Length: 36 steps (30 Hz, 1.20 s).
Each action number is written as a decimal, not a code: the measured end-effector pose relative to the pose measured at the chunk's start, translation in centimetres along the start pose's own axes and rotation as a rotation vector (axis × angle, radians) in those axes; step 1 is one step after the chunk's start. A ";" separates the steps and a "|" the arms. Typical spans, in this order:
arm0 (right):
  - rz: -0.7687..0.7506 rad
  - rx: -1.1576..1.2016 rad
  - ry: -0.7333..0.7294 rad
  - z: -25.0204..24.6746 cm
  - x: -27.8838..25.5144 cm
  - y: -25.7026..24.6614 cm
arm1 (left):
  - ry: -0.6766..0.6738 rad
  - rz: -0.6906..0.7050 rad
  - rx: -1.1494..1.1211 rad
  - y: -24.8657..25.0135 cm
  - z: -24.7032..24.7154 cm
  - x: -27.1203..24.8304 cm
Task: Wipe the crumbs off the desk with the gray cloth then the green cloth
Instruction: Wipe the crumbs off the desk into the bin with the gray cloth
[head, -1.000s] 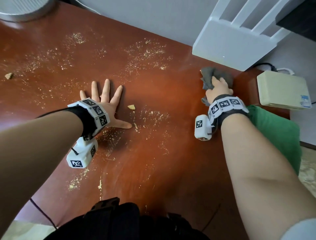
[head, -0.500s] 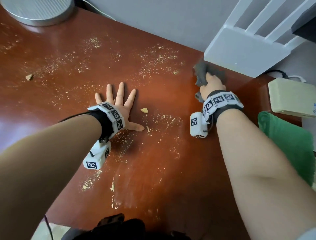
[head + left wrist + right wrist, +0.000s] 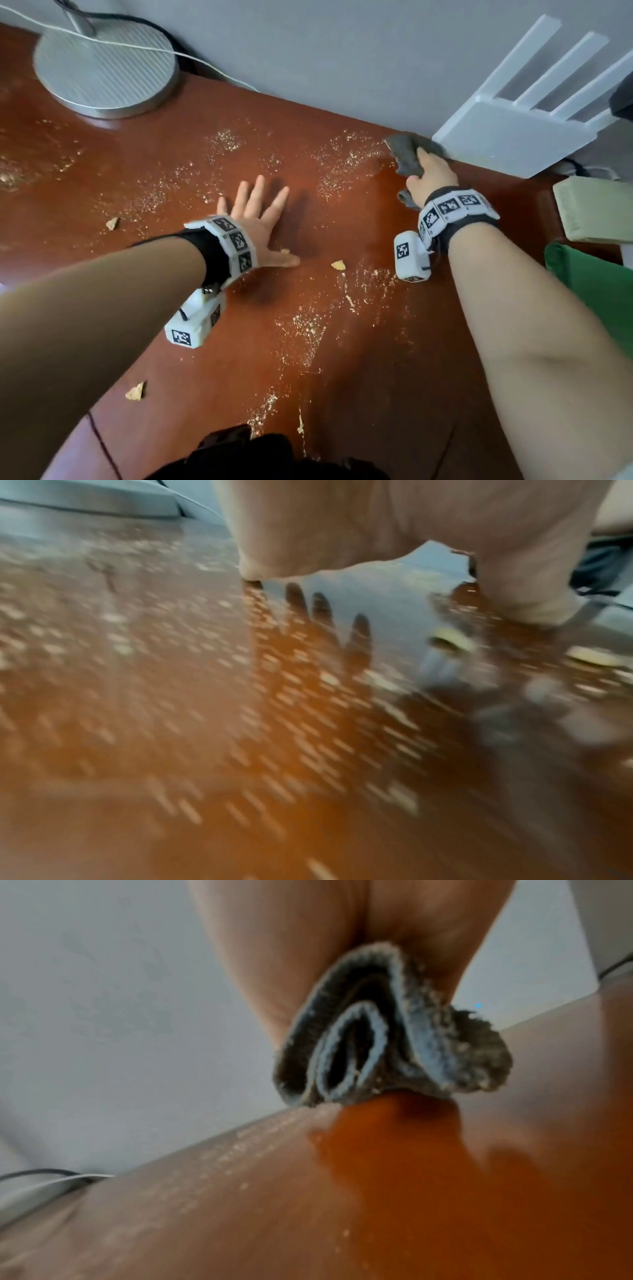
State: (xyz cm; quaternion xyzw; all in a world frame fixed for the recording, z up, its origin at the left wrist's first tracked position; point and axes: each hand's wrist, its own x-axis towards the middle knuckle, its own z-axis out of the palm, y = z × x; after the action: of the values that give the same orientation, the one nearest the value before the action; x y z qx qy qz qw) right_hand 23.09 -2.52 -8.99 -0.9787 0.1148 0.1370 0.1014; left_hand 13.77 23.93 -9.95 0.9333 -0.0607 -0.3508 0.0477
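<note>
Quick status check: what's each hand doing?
Right hand grips gray cloth beside router. Left hand flat on desk. Green cloth untouched.

White router [image 3: 507,137] just beside cloth [image 3: 409,156]

desk [image 3: 144,164]: glossy reddish-brown wood, dusted with dry crumbs
gray cloth [image 3: 407,154]: rough, fuzzy fabric
green cloth [image 3: 596,287]: soft matt fabric
lamp base [image 3: 102,68]: ribbed matt metal
</note>
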 end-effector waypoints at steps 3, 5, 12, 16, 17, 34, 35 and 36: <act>0.058 -0.100 -0.129 1.4 0.7 -1.2 | 0.011 -0.070 0.052 -2.8 -0.7 1.4; -0.101 -0.129 -0.169 2.2 -0.7 -2.0 | 0.019 -0.066 0.124 -3.3 -0.4 1.9; -0.430 0.036 -0.084 1.0 -1.5 -3.7 | -0.023 -0.075 0.164 -3.2 -0.6 2.6; 0.024 -0.086 -0.033 0.1 4.6 -4.0 | -0.038 -0.073 0.168 -3.1 -0.6 2.8; 0.082 -0.145 -0.091 0.4 5.1 -4.3 | -0.041 -0.072 0.165 -3.2 -0.6 2.8; -0.111 -0.098 -0.092 0.2 6.6 -6.8 | -0.040 -0.057 0.149 -3.5 -0.8 3.2; -0.094 -0.168 -0.152 0.6 6.7 -7.4 | -0.041 -0.057 0.150 -3.5 -0.8 3.2; -0.142 -0.212 -0.189 0.9 6.5 -8.0 | -0.041 -0.056 0.151 -3.5 -0.8 3.2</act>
State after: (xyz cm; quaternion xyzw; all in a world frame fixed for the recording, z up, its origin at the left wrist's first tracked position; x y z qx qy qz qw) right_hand 30.94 4.02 -10.37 -0.9722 0.0202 0.2325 0.0172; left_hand 16.98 26.98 -11.86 0.9281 -0.0617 -0.3657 -0.0339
